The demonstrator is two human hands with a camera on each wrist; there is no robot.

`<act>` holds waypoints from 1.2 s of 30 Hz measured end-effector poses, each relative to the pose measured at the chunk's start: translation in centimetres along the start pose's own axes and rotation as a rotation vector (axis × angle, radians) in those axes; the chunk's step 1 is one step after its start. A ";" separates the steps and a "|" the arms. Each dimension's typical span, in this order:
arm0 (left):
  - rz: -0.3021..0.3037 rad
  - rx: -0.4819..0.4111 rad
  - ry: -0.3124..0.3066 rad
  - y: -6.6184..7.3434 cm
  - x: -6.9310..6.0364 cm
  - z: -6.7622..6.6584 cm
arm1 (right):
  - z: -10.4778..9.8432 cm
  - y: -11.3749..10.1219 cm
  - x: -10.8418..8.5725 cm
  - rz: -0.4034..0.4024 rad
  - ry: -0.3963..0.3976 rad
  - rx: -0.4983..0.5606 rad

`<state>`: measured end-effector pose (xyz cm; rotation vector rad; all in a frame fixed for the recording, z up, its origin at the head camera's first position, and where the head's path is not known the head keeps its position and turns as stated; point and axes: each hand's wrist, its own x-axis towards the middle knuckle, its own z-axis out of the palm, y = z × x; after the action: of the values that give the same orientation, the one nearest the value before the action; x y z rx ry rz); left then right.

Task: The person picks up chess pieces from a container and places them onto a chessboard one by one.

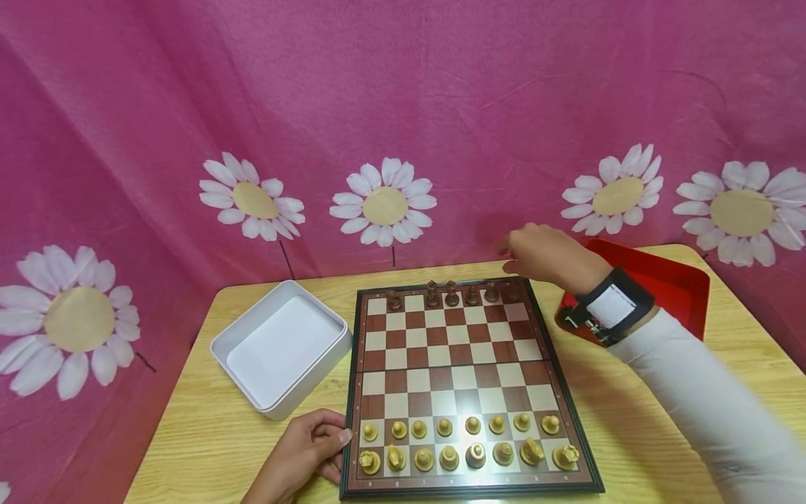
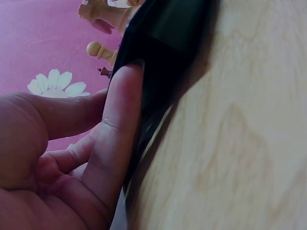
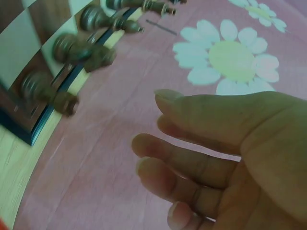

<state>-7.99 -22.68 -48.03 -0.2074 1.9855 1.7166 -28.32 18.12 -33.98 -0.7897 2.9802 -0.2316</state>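
Observation:
A brown-and-cream chessboard [image 1: 434, 378] with a dark rim lies on the table. My left hand [image 1: 308, 448] grips its near left edge, the thumb at the rim and the fingers against the side; the left wrist view shows fingers [image 2: 120, 110] touching the dark edge. Beyond the board's far right corner, my right hand [image 1: 544, 255] hovers in the air, its fingers loosely bent with nothing between them. Several dark pieces stand along the far row, including a rook [image 3: 50, 96] at the corner and a knight [image 3: 81, 50] beside it. Light pieces, among them a rook [image 1: 565, 457], fill the two near rows.
Left of the board sits a white box [image 1: 283, 343] with nothing visible inside. A red tray [image 1: 676, 280] stands to the right, partly hidden by my right forearm. The wooden table [image 1: 182, 434] meets a pink flowered curtain [image 1: 441, 105] at the back.

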 end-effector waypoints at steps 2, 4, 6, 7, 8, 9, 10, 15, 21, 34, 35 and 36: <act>0.000 -0.001 0.003 0.0 0.0 0.0 | -0.1 0.8 -0.6 0.007 -0.002 0.014; -0.001 -0.003 0.004 0.0 0.1 0.0 | -0.2 1.7 -1.2 0.017 -0.004 0.031; -0.001 -0.005 0.003 0.0 0.0 0.1 | -0.1 2.5 -1.7 0.028 -0.007 0.038; -0.002 -0.007 0.001 0.0 0.0 0.1 | -0.1 2.9 -2.0 0.031 -0.010 0.036; -0.002 -0.008 0.001 0.0 0.0 0.1 | 0.0 3.2 -2.3 0.041 -0.017 0.040; -0.003 -0.010 0.000 0.0 0.0 0.1 | 0.0 3.6 -2.6 0.047 -0.021 0.034; -0.004 -0.011 -0.001 0.1 0.0 0.1 | 0.1 4.0 -2.9 0.053 -0.030 0.033; -0.009 -0.015 0.006 0.1 0.0 0.2 | 0.4 6.1 -4.5 0.084 -0.048 0.034; -0.013 -0.008 0.009 0.1 -0.1 0.2 | 1.1 8.5 -6.6 0.132 -0.111 0.095; -0.013 0.003 0.006 0.3 0.0 0.1 | 2.3 11.6 -8.5 0.134 -0.077 0.032; -0.011 0.006 0.007 0.3 0.0 0.1 | 2.3 11.8 -8.6 0.137 -0.078 0.026; -0.013 0.009 0.008 0.4 0.0 0.1 | 2.4 12.0 -8.7 0.139 -0.080 0.018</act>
<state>-8.10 -22.53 -47.68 -0.2235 1.9937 1.7009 -26.42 32.39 -38.11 -0.5721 2.9372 -0.2151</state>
